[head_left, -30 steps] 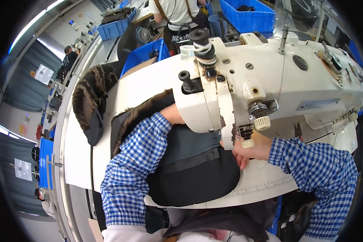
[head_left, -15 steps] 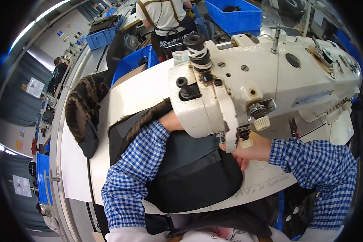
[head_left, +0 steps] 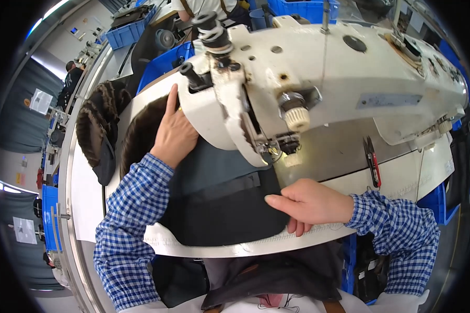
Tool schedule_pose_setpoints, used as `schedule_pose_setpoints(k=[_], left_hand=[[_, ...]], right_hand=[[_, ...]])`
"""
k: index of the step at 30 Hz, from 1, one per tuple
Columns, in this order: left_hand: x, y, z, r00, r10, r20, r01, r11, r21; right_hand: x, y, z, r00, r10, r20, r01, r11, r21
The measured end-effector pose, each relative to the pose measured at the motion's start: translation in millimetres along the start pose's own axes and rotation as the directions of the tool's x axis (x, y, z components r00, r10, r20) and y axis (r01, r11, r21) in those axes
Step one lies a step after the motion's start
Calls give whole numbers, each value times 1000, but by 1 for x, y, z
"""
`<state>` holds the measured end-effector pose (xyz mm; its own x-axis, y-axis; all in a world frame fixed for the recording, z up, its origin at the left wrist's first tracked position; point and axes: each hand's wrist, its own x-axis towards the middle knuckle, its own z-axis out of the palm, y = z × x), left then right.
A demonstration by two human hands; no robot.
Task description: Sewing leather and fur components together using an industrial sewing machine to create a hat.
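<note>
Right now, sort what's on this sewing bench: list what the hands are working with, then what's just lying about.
In use:
- dark fabric piece
- left hand pressing it flat
- right hand on its edge
- sewing machine

Lying about:
- brown furry trim
- red-handled snips
- blue bins

The sewing machine (head_left: 324, 78) stands on the table (head_left: 83, 193), its head overhanging the garment piece (head_left: 219, 203) spread on the table before it. The left hand (head_left: 175, 135) lies flat on the garment's far left part, beside the machine head. The right hand (head_left: 308, 203) rests on the garment's right edge, before the needle area (head_left: 277, 151). A fur-trimmed piece (head_left: 96, 130) lies left of the garment. Snips (head_left: 372, 161) lie on the machine bed, right of the needle area. Bins (head_left: 162, 62) stand behind the table.
</note>
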<state>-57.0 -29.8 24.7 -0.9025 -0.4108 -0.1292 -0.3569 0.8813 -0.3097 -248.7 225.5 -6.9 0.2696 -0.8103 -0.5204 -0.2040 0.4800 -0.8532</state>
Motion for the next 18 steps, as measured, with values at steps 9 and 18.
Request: schedule_pose_setpoints(k=[9,18], left_hand=[[-81,144,-54,967,26,-252,-176,787,-592],[-79,133,-39,972,-102,-210,-93,657,-748]], right_hand=[[2,19,4,941,-339,-5,338,938,79],[11,44,4,382,-915,128,268,-23,-963]])
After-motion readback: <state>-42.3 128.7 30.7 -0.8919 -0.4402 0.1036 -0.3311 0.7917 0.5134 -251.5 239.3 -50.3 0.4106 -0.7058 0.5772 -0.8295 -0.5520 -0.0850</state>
